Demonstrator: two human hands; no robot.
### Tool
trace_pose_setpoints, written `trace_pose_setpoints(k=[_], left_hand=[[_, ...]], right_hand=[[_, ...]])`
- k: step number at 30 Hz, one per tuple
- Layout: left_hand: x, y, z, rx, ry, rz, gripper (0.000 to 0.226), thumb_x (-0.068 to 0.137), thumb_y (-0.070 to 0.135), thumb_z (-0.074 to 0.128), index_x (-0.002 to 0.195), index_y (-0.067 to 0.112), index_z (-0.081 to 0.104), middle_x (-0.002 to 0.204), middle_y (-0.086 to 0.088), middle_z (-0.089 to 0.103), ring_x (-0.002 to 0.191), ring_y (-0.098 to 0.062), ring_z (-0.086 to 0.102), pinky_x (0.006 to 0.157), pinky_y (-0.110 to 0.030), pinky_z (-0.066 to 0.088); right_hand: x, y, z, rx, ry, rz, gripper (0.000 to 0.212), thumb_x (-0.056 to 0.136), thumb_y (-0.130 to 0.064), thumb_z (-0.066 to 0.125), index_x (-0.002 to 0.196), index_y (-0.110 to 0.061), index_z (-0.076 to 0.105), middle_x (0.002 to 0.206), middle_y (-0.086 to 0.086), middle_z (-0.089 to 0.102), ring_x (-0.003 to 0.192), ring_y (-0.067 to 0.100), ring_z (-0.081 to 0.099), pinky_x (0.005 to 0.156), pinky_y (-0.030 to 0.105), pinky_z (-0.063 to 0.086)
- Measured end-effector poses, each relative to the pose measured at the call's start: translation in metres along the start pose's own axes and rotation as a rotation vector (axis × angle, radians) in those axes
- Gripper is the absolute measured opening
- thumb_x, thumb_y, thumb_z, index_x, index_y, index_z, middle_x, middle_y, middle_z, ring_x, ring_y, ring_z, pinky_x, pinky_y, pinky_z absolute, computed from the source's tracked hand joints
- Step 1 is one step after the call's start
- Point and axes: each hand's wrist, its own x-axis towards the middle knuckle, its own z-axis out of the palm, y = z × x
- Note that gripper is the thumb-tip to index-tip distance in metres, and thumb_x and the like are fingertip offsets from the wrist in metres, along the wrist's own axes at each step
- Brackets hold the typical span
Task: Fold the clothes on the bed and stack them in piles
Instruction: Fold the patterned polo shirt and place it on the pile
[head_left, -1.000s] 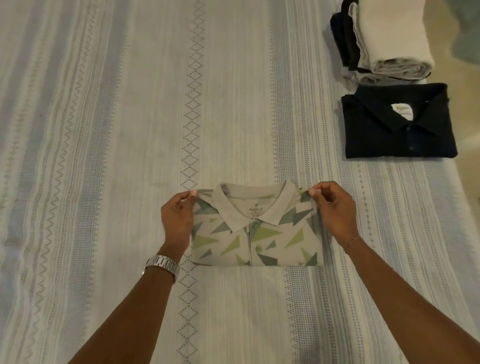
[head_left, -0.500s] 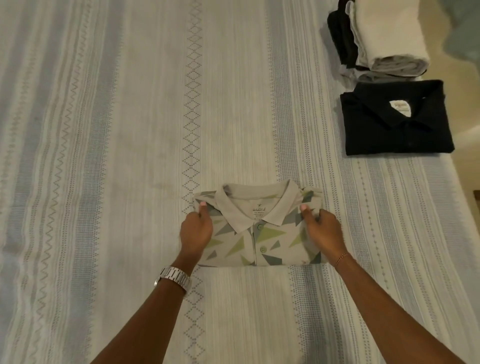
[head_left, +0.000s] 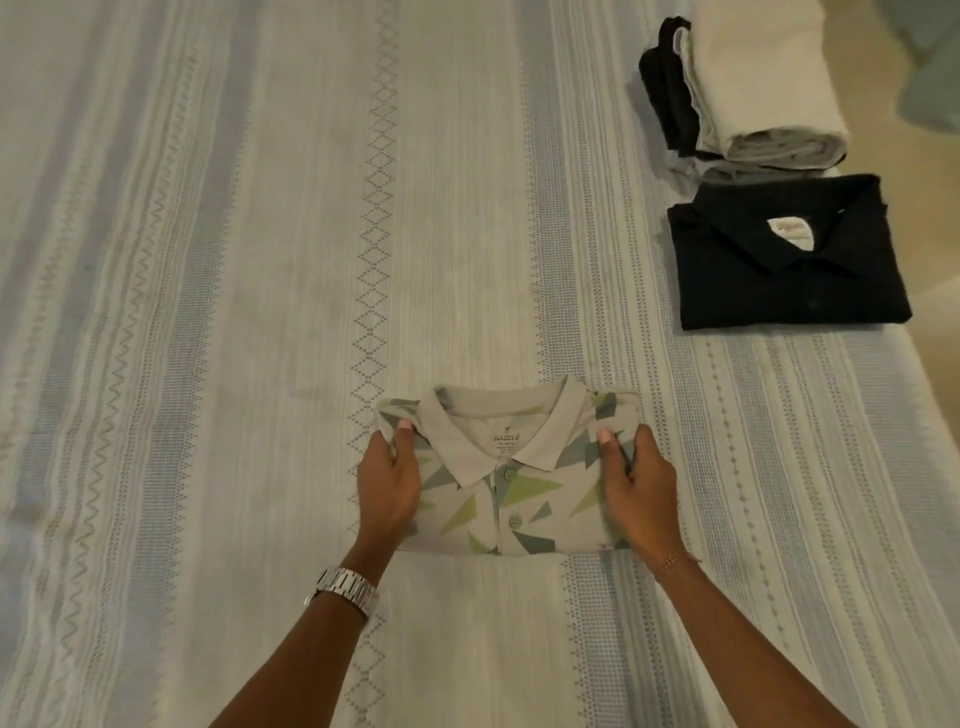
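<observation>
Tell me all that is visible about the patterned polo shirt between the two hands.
The patterned polo shirt is folded into a compact rectangle, lying flat on the striped bedspread, collar away from the person. It looks like soft beige knit with green and grey triangles, a plain collar, an inside label and two buttons. The left hand grips its left edge and the right hand its right edge, thumbs on top.

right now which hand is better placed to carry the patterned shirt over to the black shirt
Right hand: it grips the patterned shirt on the side nearer the black shirt. The left hand would likely cross over.
</observation>
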Motion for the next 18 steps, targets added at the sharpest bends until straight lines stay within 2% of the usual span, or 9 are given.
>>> trace_pose_setpoints(k=[2,4,7,8,10,12,14,18], left_hand=[[-0.003,0.014,0.010,-0.008,0.018,0.011,0.036,0.106,0.048,0.040,0.101,0.019,0.060,0.097,0.001,0.066,0.090,-0.015,0.064,0.079,-0.037,0.054],[-0.009,0.033,0.026,-0.030,0.012,0.000,0.038,0.107,0.047,0.037,0.101,0.018,0.061,0.097,0.001,0.066,0.091,-0.015,0.063,0.080,-0.037,0.052],[-0.014,0.066,0.058,-0.086,-0.010,-0.017,0.043,0.097,0.046,0.030,0.094,0.015,0.060,0.098,-0.007,0.066,0.094,-0.025,0.064,0.085,-0.044,0.053],[-0.016,0.078,0.071,-0.100,-0.030,-0.013,0.042,0.094,0.045,0.028,0.088,0.015,0.056,0.096,-0.009,0.065,0.092,-0.029,0.063,0.084,-0.046,0.052],[-0.022,0.110,0.103,-0.119,-0.061,0.020,0.032,0.099,0.036,0.028,0.082,0.017,0.047,0.087,-0.007,0.058,0.083,-0.027,0.057,0.075,-0.041,0.048],[-0.027,0.144,0.136,-0.127,-0.102,0.076,0.030,0.106,0.029,0.030,0.087,0.015,0.048,0.089,-0.001,0.054,0.082,-0.018,0.053,0.071,-0.032,0.044],[-0.029,0.170,0.160,-0.148,-0.132,0.126,0.027,0.108,0.029,0.034,0.092,0.012,0.048,0.089,-0.002,0.054,0.080,-0.015,0.052,0.071,-0.030,0.044],[-0.024,0.219,0.215,-0.095,-0.138,0.311,0.028,0.109,0.033,0.038,0.094,0.011,0.044,0.082,-0.004,0.055,0.073,-0.017,0.054,0.067,-0.039,0.047]], right_hand=[[0.011,-0.002,-0.013,0.031,0.010,-0.036,0.022,0.104,-0.034,0.056,0.094,-0.014,0.057,0.080,-0.001,0.068,0.070,0.013,0.064,0.062,0.032,0.053],[0.025,-0.005,-0.038,0.053,0.022,-0.055,0.026,0.104,-0.035,0.055,0.094,-0.011,0.057,0.080,0.004,0.068,0.072,0.020,0.065,0.063,0.035,0.054],[0.051,-0.015,-0.082,0.059,0.049,-0.082,0.026,0.104,-0.034,0.056,0.093,-0.011,0.058,0.078,0.001,0.067,0.067,0.010,0.062,0.060,0.025,0.051],[0.062,-0.019,-0.099,0.059,0.065,-0.089,0.025,0.104,-0.033,0.056,0.092,-0.011,0.058,0.076,-0.001,0.066,0.065,0.005,0.060,0.057,0.020,0.048],[0.089,-0.027,-0.141,0.015,0.104,-0.132,0.026,0.103,-0.033,0.057,0.088,-0.012,0.056,0.072,-0.002,0.062,0.061,0.002,0.056,0.052,0.013,0.041],[0.119,-0.035,-0.181,-0.022,0.149,-0.178,0.029,0.104,-0.034,0.056,0.084,-0.013,0.051,0.069,-0.003,0.057,0.058,0.002,0.052,0.050,0.015,0.037],[0.146,-0.040,-0.210,-0.052,0.177,-0.202,0.034,0.104,-0.033,0.055,0.078,-0.015,0.044,0.065,-0.001,0.050,0.054,0.005,0.045,0.049,0.020,0.033],[0.204,-0.048,-0.267,-0.134,0.224,-0.219,0.040,0.104,-0.035,0.054,0.073,-0.022,0.032,0.063,-0.001,0.041,0.052,0.007,0.038,0.050,0.027,0.029]])
